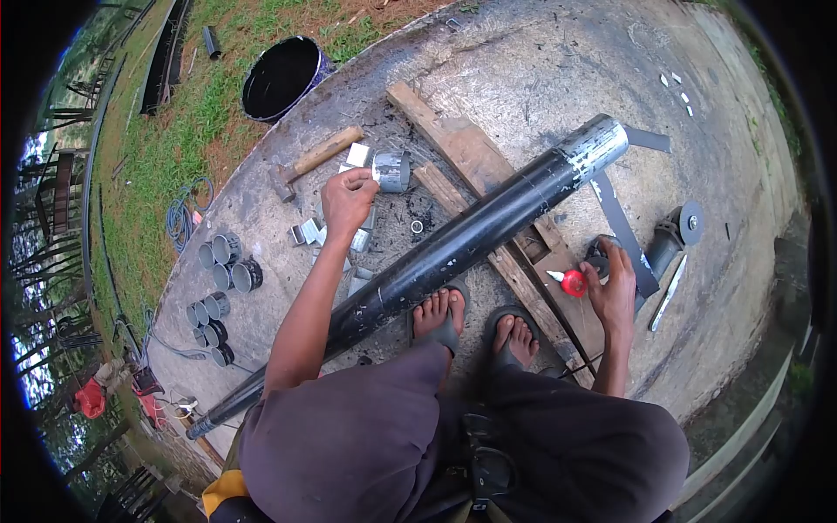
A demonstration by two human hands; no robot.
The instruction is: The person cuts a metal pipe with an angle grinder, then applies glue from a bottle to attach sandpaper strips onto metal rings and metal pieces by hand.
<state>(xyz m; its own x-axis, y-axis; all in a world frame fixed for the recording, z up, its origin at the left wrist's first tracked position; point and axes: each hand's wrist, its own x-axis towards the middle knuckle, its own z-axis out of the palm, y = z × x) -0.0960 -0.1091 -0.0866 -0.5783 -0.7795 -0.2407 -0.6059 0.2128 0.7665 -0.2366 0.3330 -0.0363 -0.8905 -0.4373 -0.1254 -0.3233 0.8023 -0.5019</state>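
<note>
- The left hand [347, 200] reached forward, fingertips pinched together on the rim of a grey pipe ring [391, 172], near the long black pipe [453, 240].
- The right hand [615, 283] curled downward at a dark round piece [598, 264], beside a red bottle [574, 283]; I couldn't tell how firmly it gripped.
- Any bottle lettering was unreadable.

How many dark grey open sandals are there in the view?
2. One sandal is on the left foot, beside the long black pipe. The other sandal is on the right foot, near the brown wooden boards.
</note>
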